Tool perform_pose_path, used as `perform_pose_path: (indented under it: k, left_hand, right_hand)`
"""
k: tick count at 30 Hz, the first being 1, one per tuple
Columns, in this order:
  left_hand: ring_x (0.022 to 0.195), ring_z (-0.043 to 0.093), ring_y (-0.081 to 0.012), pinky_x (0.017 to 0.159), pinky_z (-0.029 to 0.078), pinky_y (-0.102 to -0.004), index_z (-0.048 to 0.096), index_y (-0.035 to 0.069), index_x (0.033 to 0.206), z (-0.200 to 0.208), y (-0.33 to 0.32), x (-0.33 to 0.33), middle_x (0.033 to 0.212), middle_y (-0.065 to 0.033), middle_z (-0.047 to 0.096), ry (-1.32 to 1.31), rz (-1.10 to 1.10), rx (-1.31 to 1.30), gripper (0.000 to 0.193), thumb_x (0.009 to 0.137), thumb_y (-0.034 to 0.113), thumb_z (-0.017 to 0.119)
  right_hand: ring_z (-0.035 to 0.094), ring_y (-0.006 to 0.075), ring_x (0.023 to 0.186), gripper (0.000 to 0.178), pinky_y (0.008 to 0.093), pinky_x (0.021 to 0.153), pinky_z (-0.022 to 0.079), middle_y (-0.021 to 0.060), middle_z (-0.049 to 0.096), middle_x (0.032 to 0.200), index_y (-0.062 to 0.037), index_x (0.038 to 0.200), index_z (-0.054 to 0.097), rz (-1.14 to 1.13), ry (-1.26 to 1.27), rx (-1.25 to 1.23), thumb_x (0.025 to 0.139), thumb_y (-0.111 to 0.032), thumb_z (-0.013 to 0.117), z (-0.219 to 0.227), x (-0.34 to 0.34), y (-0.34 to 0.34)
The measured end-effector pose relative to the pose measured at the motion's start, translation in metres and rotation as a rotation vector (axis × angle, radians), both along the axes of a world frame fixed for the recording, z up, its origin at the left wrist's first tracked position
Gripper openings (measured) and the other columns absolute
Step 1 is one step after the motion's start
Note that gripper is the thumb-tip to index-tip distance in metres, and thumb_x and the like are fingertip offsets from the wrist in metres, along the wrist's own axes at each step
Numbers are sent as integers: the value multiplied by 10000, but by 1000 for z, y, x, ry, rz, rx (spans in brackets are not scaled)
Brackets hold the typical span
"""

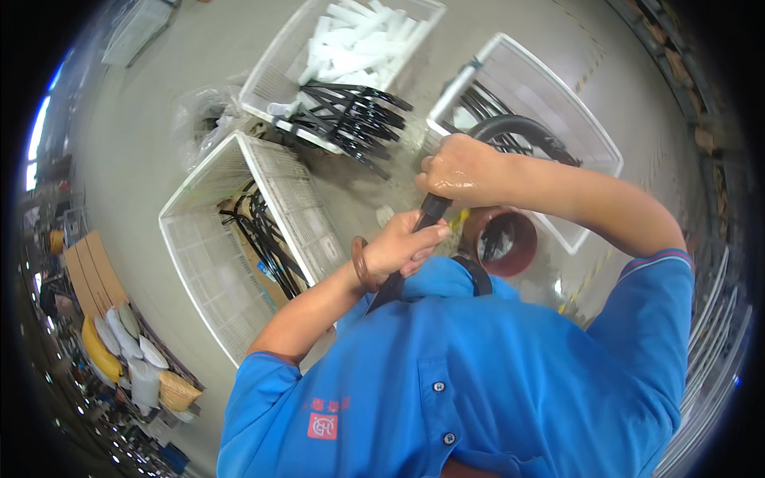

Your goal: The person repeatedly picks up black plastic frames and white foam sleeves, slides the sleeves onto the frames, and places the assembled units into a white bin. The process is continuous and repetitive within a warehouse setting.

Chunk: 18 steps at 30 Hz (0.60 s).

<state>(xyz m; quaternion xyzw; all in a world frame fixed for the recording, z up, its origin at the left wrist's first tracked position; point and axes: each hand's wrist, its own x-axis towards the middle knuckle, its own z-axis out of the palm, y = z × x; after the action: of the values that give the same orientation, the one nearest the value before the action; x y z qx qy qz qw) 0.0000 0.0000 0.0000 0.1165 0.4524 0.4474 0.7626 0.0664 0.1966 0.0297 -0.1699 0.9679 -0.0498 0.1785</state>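
My right hand (464, 169), wet on its back, is closed in a fist round a dark bar (434, 209). Lower down, my left hand (405, 248) wraps the same bar, whose lower end reaches my blue shirt. Beyond the right fist a thick black curved tube (522, 126) arches over a white crate (550, 84); whether it is one piece with the bar is hidden by the fist. Just below the right forearm stands a reddish-brown bucket (518, 243) with something dark and shiny inside.
Black curved frames (351, 115) lie across the edge of a crate of white foam strips (362, 40). Another white crate (203, 255), at left, holds thin black bars (263, 231). Cardboard (96, 271) and sacks (143, 382) stand at far left. Metal racks (709, 319) line the right.
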Motion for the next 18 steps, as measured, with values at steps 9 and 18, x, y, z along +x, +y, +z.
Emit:
perform_pose_path:
  k: [9, 18]
  left_hand:
    - [378, 386, -52, 356, 305, -234, 541, 40, 993, -47, 16, -58, 552, 40, 439, 73, 89, -82, 191, 941, 188, 650]
    - [368, 376, -63, 377, 298, -237, 538, 61, 947, -68, 45, -174, 528, 47, 411, -104, 510, -173, 139, 957, 180, 609]
  right_hand:
    - [692, 299, 702, 171, 405, 626, 543, 136, 701, 751, -104, 739, 730, 180, -893, -140, 674, -260, 748, -51, -132, 12]
    - [631, 193, 722, 74, 328, 715, 423, -13, 601, 707, -157, 805, 607, 401, 419, -378, 778, -224, 622, -126, -241, 41]
